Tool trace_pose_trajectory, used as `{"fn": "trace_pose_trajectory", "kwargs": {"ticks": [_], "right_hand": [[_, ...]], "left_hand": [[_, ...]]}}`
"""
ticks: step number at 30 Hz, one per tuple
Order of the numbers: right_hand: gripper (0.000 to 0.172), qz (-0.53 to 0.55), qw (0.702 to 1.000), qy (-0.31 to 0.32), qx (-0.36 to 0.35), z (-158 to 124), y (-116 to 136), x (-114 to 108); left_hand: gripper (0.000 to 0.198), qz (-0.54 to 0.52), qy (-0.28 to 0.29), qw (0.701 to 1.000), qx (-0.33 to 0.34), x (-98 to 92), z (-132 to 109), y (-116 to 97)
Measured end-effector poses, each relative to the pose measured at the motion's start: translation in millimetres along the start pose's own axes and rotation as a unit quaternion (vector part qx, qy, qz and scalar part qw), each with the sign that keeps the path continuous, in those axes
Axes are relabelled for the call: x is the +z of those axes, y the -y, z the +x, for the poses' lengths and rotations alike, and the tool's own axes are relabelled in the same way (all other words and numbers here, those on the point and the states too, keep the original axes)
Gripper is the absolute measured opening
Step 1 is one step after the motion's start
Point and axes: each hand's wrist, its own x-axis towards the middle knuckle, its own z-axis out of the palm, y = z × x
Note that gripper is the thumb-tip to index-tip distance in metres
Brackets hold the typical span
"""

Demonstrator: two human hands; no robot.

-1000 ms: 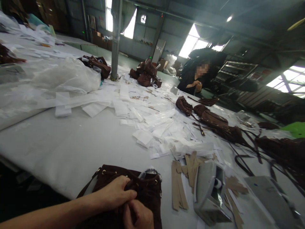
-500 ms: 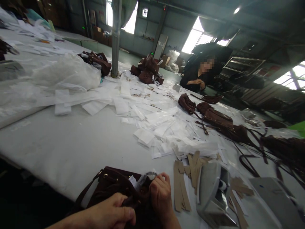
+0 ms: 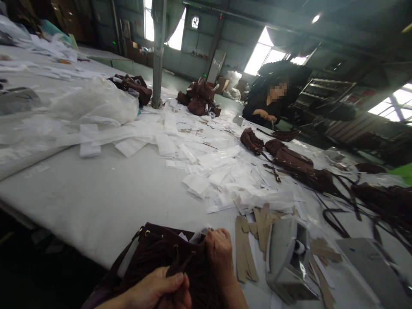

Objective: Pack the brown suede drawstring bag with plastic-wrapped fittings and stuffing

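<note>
A dark brown handbag [image 3: 141, 253] with gold eyelets stands at the near edge of the table, its mouth partly open and some white paper or plastic showing inside. My left hand [image 3: 170, 285] is closed on a dark strap or drawstring [image 3: 175, 267] at the front of the bag. At the right end of the bag's rim, my right hand [image 3: 220, 251] is closed on the upper edge. The fingertips of the right hand are partly hidden behind the rim. A shoulder strap [image 3: 124, 257] hangs along the bag's left side.
Grey tape dispensers [image 3: 286, 262] and brown card strips [image 3: 244, 253] lie right of the bag. White paper sheets [image 3: 222, 171] spread over the table [image 3: 80, 201]. More brown bags [image 3: 289, 159] lie farther right. A post [image 3: 158, 56] rises behind; a person [image 3: 268, 98] works across the table.
My left hand has moved slightly right and down with the strap. The bag's front now shows flatter and its rim more level. My right hand stays at the rim's right end.
</note>
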Motion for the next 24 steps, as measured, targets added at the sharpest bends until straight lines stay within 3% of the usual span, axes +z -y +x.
{"fn": "trace_pose_trajectory", "kwargs": {"ticks": [3,5,6,8,10,11,13,16,21,24], "right_hand": [[0.032,0.014,0.992,-0.070,0.107,-6.4,33.5,-25.8],[0.043,0.100,0.948,-0.077,0.291,-17.5,59.9,-39.8],[0.051,0.167,0.906,-0.045,0.386,-23.6,72.0,-43.3],[0.068,0.303,0.808,0.060,0.501,-33.1,90.3,-42.2],[0.080,0.402,0.733,0.170,0.522,-36.9,100.3,-33.0],[0.080,0.430,0.714,0.203,0.513,-36.7,102.7,-27.1],[0.075,0.466,0.709,0.216,0.483,-34.1,105.0,-15.9],[0.068,0.485,0.730,0.201,0.438,-32.1,106.5,-5.1],[0.067,0.465,0.767,0.182,0.404,-40.9,105.7,1.2],[0.066,0.471,0.771,0.184,0.387,-45.1,104.0,2.8]], "left_hand": [[0.031,-0.040,-0.001,0.998,0.058,5.0,-2.3,-2.2],[0.030,-0.052,-0.006,0.995,0.079,9.7,-3.5,-5.0],[0.031,-0.059,-0.004,0.994,0.090,12.8,-4.2,-6.6],[0.033,-0.068,0.007,0.992,0.110,20.3,-6.0,-9.6],[0.034,-0.062,0.017,0.991,0.119,27.7,-8.4,-11.9],[0.035,-0.049,0.020,0.992,0.112,30.5,-9.5,-12.7],[0.037,-0.013,0.016,0.995,0.093,32.6,-10.6,-14.2],[0.036,0.014,-0.019,0.996,0.081,27.6,-7.0,-17.2],[0.043,0.041,-0.094,0.987,0.127,18.3,8.2,-20.4],[0.041,0.012,-0.150,0.977,0.150,19.8,18.4,-21.6]]}}
